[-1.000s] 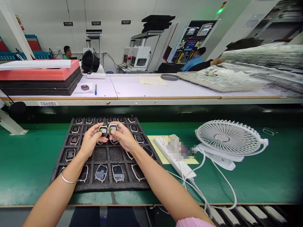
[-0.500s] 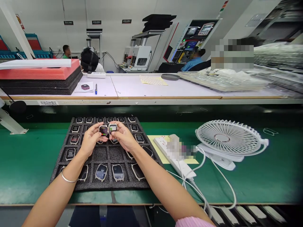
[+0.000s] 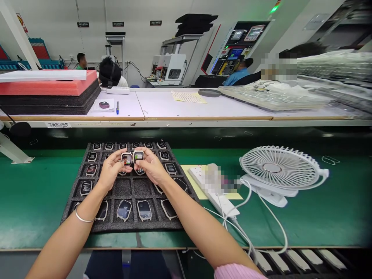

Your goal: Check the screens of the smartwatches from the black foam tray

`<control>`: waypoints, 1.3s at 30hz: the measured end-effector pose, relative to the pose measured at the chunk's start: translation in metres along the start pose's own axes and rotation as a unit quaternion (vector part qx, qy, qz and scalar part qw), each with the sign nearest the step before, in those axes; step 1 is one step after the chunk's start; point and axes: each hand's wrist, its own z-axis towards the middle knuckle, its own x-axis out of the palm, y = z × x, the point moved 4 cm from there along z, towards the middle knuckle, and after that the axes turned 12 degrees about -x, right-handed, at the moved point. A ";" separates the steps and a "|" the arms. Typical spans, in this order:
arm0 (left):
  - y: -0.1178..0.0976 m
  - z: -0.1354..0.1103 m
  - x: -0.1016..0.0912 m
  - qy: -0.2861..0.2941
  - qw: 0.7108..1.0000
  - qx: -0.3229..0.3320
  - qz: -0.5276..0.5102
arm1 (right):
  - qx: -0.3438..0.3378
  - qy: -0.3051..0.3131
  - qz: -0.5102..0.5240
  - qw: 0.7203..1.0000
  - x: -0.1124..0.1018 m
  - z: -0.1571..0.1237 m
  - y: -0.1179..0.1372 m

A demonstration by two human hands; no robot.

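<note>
My left hand (image 3: 112, 170) holds a small smartwatch body (image 3: 126, 159) with a lit screen. Right beside it, my right hand (image 3: 151, 166) holds a second smartwatch body (image 3: 138, 155), also lit. Both hands hover over the middle of a black foam tray (image 3: 132, 190) on the green belt. The tray's pockets hold several more watch bodies, some with screens lit, some dark. A thin bracelet circles my left wrist.
A white desk fan (image 3: 280, 170) lies face up to the right, with a white power strip (image 3: 216, 192) and cables beside the tray. A white bench (image 3: 180, 106) behind carries stacked foam sheets (image 3: 49, 93), a pen and plastic trays. Other people work farther back.
Both hands stay over the tray with the two watch bodies. The left watch's screen now shows a different picture. The view has shifted slightly.
</note>
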 end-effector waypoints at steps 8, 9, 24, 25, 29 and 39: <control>-0.001 0.001 -0.001 -0.004 1.000 0.003 -0.002 | -0.004 0.003 0.004 1.000 0.001 0.000 0.000; -0.001 0.001 -0.001 -0.004 1.000 0.003 -0.003 | -0.003 0.003 0.005 1.000 0.001 0.000 0.000; -0.001 0.001 -0.002 -0.009 1.000 -0.006 -0.014 | 0.006 0.010 0.024 1.000 0.001 0.002 -0.001; -0.001 0.001 -0.002 -0.010 1.000 -0.006 -0.015 | 0.006 0.010 0.025 1.000 0.001 0.002 -0.001; 0.000 0.002 -0.002 -0.008 1.000 -0.003 -0.017 | 0.000 0.014 0.021 1.000 0.001 0.003 -0.001; -0.006 0.000 -0.001 -0.004 1.000 0.011 -0.014 | -0.020 0.021 0.005 1.000 0.004 0.003 0.004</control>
